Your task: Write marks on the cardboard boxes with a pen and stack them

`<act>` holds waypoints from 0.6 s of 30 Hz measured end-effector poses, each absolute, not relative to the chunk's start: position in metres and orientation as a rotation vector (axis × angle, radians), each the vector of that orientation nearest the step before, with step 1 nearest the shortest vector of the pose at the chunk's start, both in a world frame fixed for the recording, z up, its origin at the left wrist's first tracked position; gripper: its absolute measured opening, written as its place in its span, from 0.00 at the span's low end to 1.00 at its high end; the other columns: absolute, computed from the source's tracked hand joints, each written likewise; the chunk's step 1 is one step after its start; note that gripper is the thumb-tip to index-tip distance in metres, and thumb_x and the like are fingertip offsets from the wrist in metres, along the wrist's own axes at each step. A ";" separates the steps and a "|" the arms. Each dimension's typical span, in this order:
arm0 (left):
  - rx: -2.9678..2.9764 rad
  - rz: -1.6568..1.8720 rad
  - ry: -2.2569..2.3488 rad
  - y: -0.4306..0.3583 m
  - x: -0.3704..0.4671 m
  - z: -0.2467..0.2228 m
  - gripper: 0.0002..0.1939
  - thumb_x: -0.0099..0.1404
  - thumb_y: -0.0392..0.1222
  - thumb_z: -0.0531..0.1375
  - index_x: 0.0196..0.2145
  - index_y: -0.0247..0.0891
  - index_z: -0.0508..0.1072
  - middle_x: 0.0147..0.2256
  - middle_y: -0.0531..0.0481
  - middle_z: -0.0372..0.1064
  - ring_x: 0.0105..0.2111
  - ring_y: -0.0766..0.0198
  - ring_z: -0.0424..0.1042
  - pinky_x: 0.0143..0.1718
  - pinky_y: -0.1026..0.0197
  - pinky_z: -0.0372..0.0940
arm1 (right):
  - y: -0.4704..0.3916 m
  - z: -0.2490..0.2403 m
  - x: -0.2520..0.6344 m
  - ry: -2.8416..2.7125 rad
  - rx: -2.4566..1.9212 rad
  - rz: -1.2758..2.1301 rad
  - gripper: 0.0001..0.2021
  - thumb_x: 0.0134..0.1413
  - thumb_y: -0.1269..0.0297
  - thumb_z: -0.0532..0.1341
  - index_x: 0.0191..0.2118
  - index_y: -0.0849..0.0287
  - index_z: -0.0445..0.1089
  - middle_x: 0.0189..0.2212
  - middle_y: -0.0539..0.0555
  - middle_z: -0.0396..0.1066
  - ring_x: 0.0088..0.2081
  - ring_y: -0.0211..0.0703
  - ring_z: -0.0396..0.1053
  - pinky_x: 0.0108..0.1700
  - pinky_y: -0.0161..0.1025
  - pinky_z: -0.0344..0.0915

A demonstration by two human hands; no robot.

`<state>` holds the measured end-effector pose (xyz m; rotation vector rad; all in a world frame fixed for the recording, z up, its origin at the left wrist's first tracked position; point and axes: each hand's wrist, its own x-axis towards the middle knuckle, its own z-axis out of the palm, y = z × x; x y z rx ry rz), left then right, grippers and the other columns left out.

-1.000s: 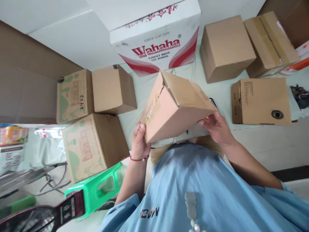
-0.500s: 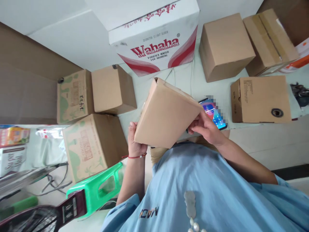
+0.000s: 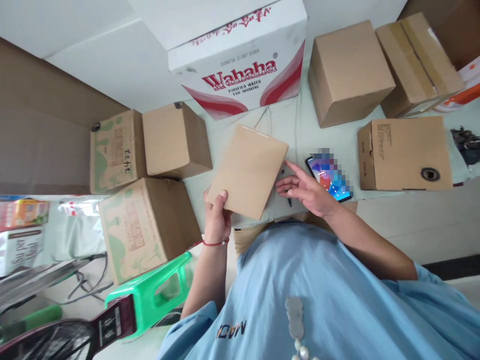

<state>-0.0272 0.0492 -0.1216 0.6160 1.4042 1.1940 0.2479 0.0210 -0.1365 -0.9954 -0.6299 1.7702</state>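
Note:
A plain brown cardboard box (image 3: 249, 167), with one broad face turned up, is held over the table at a slant. My left hand (image 3: 217, 215) grips its lower left corner, thumb on the upper face and fingers beneath. My right hand (image 3: 307, 192) is open beside the box's right edge, fingers apart. Its index fingertip is close to that edge; I cannot tell whether it touches. Below the right hand lies a small dark, thin object (image 3: 289, 202), partly hidden. A lit phone (image 3: 326, 177) rests on the table just right of this hand.
A large white Wahaha carton (image 3: 240, 75) stands at the back. Closed brown boxes stand left (image 3: 165, 140) and right (image 3: 348, 70), with another box (image 3: 408, 155) nearer on the right. A green stool (image 3: 161, 290) and a dark racket-like object (image 3: 75, 335) are at lower left.
The cardboard box has turned and moved left and lower, its face now flatter to view. My right hand has come off it and opened. My left thumb now lies on the face.

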 end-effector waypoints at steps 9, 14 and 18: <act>0.106 0.996 1.172 0.062 -0.057 -0.116 0.27 0.71 0.60 0.62 0.58 0.40 0.77 0.43 0.42 0.83 0.39 0.48 0.84 0.34 0.50 0.82 | 0.012 -0.137 0.271 -0.907 -1.376 1.422 0.19 0.61 0.60 0.65 0.57 0.55 0.73 0.43 0.54 0.80 0.41 0.46 0.80 0.48 0.48 0.79; -0.014 0.912 1.009 0.060 -0.084 -0.133 0.33 0.73 0.61 0.60 0.68 0.41 0.70 0.54 0.33 0.80 0.52 0.39 0.82 0.45 0.37 0.81 | 0.011 -0.130 0.253 -1.818 -2.022 0.912 0.16 0.73 0.61 0.58 0.58 0.61 0.74 0.53 0.65 0.80 0.49 0.57 0.81 0.49 0.48 0.74; 0.139 0.972 1.006 0.057 -0.083 -0.128 0.31 0.71 0.60 0.64 0.65 0.42 0.74 0.54 0.36 0.81 0.54 0.40 0.81 0.48 0.38 0.80 | 0.015 -0.125 0.229 -2.125 -2.296 0.833 0.22 0.76 0.53 0.57 0.63 0.65 0.69 0.53 0.71 0.79 0.47 0.63 0.83 0.42 0.46 0.71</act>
